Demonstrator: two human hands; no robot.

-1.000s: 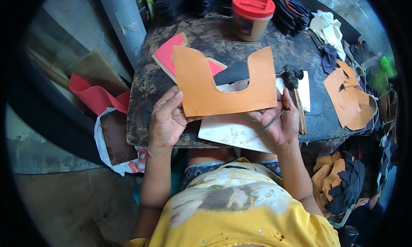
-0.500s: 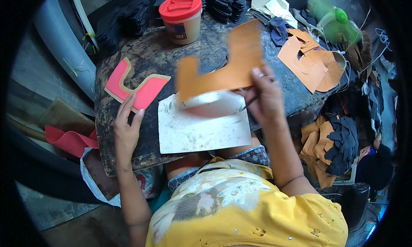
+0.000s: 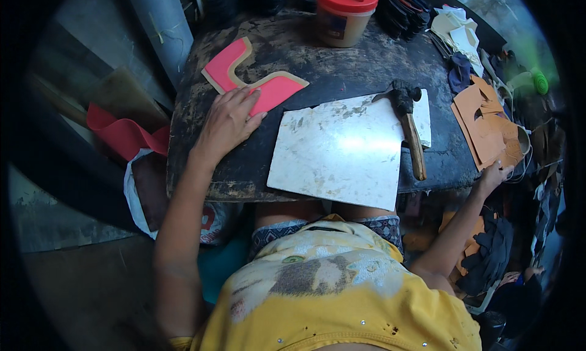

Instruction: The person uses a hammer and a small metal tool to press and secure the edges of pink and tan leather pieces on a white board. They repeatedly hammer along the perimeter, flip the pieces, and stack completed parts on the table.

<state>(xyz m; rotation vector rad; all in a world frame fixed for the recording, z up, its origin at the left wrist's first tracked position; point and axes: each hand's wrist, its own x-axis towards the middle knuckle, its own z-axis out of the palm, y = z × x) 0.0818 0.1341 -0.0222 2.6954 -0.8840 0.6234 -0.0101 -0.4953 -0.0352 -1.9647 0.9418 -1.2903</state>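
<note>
My left hand lies flat on the dark round table, its fingers resting on a pink U-shaped cut piece with a tan edge. My right hand reaches out past the table's right rim and touches the stack of orange leather pieces lying there. Whether it grips a piece cannot be made out. Between the hands a pale, stained square slab lies bare at the table's near edge. A hammer with a wooden handle rests along the slab's right side.
A tan tub with a red lid stands at the table's far side. Dark and pale scraps pile at the far right. Red material hangs left of the table, and leather offcuts lie low on the right.
The orange leather piece held over the slab has gone to the right-hand stack with my right hand. My left hand moved onto the pink piece. The slab now lies uncovered.
</note>
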